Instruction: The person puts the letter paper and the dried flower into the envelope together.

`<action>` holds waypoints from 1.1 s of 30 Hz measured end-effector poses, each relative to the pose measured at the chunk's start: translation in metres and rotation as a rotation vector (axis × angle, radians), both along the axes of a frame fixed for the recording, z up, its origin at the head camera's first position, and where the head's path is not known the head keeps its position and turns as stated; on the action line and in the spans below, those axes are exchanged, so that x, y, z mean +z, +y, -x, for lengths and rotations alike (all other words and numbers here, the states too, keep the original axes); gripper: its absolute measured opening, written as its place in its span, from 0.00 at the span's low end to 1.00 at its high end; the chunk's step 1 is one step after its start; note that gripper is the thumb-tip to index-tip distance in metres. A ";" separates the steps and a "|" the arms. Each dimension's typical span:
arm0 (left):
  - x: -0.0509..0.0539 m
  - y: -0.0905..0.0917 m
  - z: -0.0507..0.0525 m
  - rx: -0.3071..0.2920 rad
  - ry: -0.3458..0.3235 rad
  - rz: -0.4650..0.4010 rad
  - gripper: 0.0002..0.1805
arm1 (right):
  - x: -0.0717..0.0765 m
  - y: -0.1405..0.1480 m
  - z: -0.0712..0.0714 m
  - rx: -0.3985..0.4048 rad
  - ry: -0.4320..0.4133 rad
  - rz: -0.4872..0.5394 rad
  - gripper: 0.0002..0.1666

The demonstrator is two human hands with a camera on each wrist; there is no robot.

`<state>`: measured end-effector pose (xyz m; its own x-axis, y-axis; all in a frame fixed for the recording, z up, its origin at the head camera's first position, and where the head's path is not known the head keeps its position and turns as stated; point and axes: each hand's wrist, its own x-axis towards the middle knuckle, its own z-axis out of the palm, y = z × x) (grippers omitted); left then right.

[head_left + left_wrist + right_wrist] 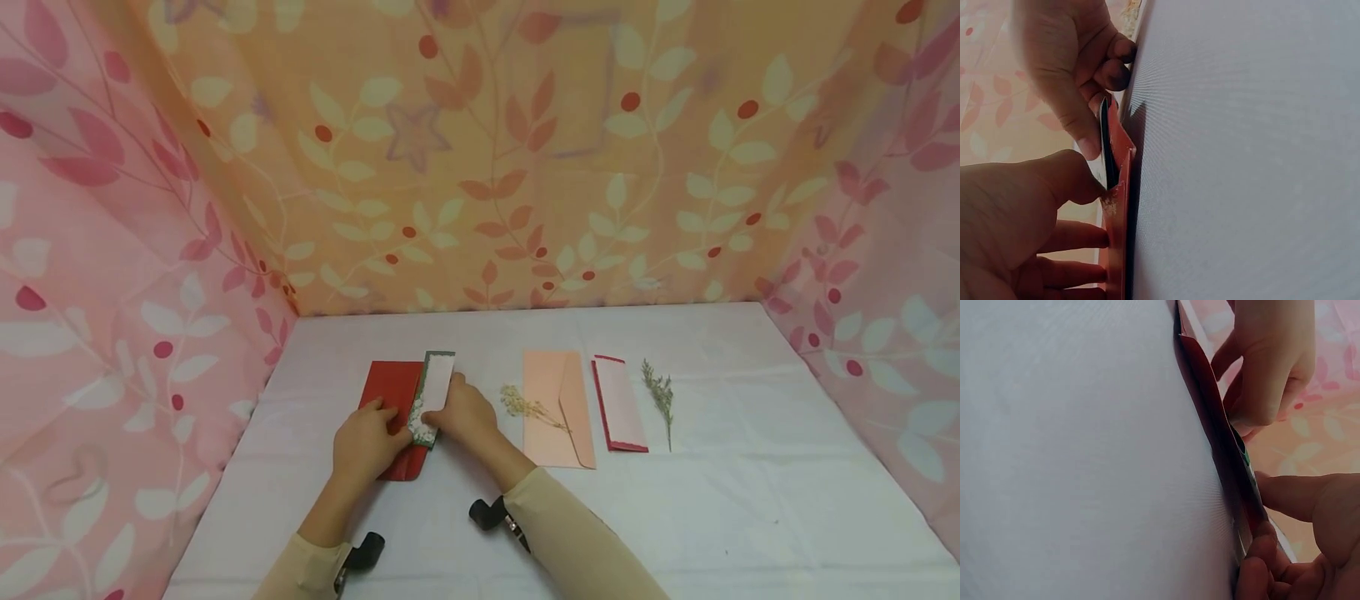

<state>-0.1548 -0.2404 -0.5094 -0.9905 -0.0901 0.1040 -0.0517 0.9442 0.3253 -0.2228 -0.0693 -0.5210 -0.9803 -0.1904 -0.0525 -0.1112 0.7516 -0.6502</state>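
A red envelope [392,383] lies on the white table, and a green-edged white card [437,387] lies over its right side, partly within its opening in the left wrist view. My left hand [367,442] rests its fingers on the red envelope [1119,250], its thumb at the card's lower left edge. My right hand [467,410] pinches the card's right side between thumb and fingers. In the right wrist view, the right hand [1310,531] has its thumb on the card and curled fingers at the envelope's edge. How deep the card sits is hidden.
Right of the hands lie a peach envelope [551,383] with a dried yellowish flower sprig [517,402] across it, a pink card with red edges [621,404] and a green dried sprig [660,396]. Patterned cloth [480,167] stands behind and at both sides.
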 end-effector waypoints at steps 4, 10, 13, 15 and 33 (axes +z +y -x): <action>0.003 0.002 -0.001 -0.001 -0.003 0.004 0.28 | -0.004 -0.004 -0.002 0.033 0.061 -0.077 0.62; 0.003 0.001 -0.001 -0.008 0.017 0.001 0.27 | -0.001 -0.006 -0.006 0.186 0.353 -0.271 0.45; 0.002 0.000 -0.002 -0.010 0.023 -0.008 0.27 | -0.001 -0.005 -0.008 0.275 0.441 -0.411 0.28; 0.001 0.000 -0.002 -0.014 0.025 -0.011 0.27 | 0.000 -0.004 -0.009 0.319 0.442 -0.468 0.23; -0.009 -0.006 0.003 0.002 0.023 -0.002 0.28 | 0.009 0.008 -0.009 0.494 0.367 -0.488 0.26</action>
